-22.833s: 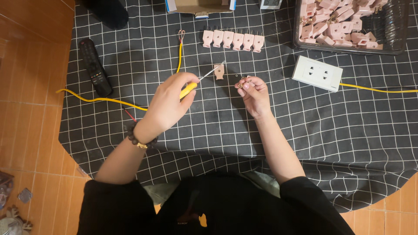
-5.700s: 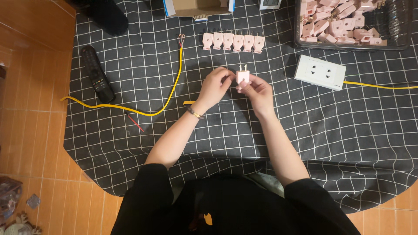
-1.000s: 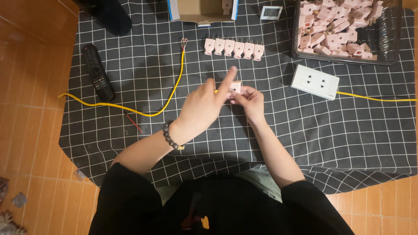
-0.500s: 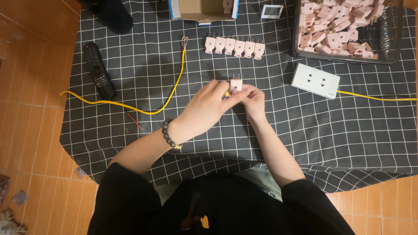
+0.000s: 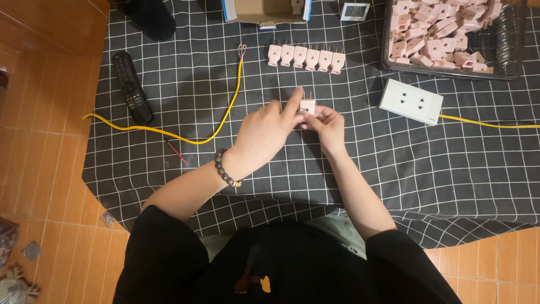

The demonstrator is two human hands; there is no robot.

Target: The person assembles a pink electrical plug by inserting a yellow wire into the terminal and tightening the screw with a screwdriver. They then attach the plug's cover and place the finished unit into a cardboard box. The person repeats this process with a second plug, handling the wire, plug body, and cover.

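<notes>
A small pink electrical plug (image 5: 307, 105) with its two prongs pointing away from me is held between both hands over the black checked cloth (image 5: 365, 169). My left hand (image 5: 264, 132) pinches its left side with the index finger stretched along it. My right hand (image 5: 325, 125) grips it from the right and below. A row of several finished pink plugs (image 5: 305, 56) lies just beyond the hands.
A yellow cable (image 5: 222, 118) with bared ends curves left of the hands. A white socket block (image 5: 411, 101) on a yellow lead sits to the right. A black tray of pink plugs (image 5: 444, 34) stands far right, a cardboard box (image 5: 264, 10) at the top, a black remote (image 5: 132, 87) to the left.
Both hands have stayed on the plug and shifted only slightly. The left index finger now lies along the plug's side.
</notes>
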